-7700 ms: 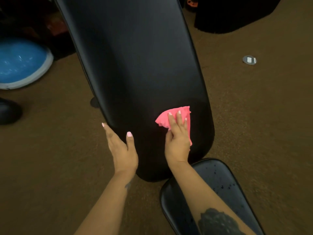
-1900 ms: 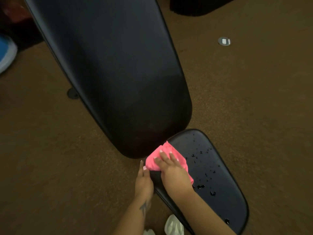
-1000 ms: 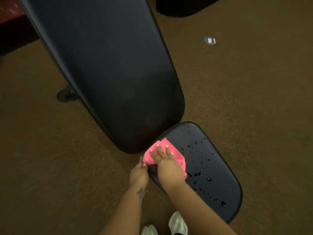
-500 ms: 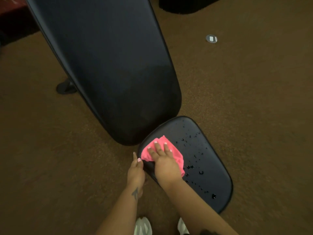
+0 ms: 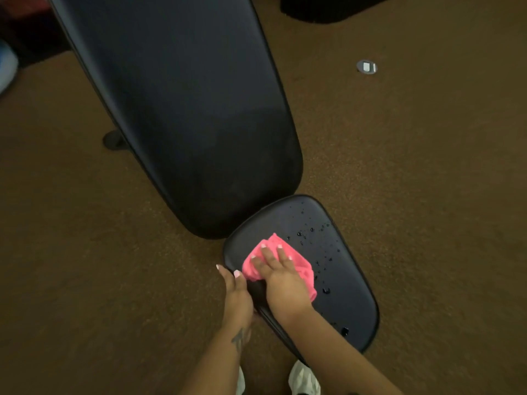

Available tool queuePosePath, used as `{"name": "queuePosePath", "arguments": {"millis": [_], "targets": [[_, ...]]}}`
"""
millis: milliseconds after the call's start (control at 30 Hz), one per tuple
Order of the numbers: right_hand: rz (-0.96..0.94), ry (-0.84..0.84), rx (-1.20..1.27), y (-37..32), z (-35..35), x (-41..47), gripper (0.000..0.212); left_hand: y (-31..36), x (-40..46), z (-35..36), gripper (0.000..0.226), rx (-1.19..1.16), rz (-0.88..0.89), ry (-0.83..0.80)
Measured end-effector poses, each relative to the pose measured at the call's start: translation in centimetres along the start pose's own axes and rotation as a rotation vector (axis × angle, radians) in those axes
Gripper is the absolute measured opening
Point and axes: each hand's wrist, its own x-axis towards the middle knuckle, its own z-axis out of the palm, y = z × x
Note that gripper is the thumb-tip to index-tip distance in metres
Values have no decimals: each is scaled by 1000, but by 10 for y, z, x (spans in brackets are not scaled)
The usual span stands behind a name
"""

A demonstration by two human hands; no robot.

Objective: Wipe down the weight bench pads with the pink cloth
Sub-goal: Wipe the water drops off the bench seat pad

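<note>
Head view, pink cloth (image 5: 296, 266) under flat right hand (image 5: 281, 283), on seat pad (image 5: 342, 280)

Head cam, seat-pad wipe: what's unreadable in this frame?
- Seat pad: the patch under the pink cloth and right hand is hidden, so whether it is wet there is unknown.
- Back pad: far end cut off by the top edge.
- Left hand: fingers curl over the seat pad's rim; grip underneath hidden.
- Round floor disc: too small to identify.
- Bench frame: hidden beneath the pads.
</note>
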Motion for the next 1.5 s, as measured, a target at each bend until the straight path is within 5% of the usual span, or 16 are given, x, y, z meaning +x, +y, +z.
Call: {"name": "queuePosePath", "arguments": {"millis": [100,200,433,667,833,1000,1133,1500], "targets": [[-107,-22,57,0,5,-20,65,-3,0,0,74,17,17,-27],[-163,-28,23,22,8,-34,67,2,-3,5,64,132,65,-11],[-7,-68,9,22,-1,-7,80,3,-2,4,67,398,118,61],[-167,-90,-3,32,15,-55,76,7,-8,8,66,358,5,102],[-29,-88,3,59,-3,-51,71,16,-12,10,79,305,-71,90],[-16,79,-147,46,4,-28,99,18,-16,15,85,293,-69,70],[-149,-130,-69,41,15,-52,82,10,-19,20,84,381,-26,105],[-50,-60,48,59,-10,-44,67,13,-23,26,94,378,-115,95]]}}
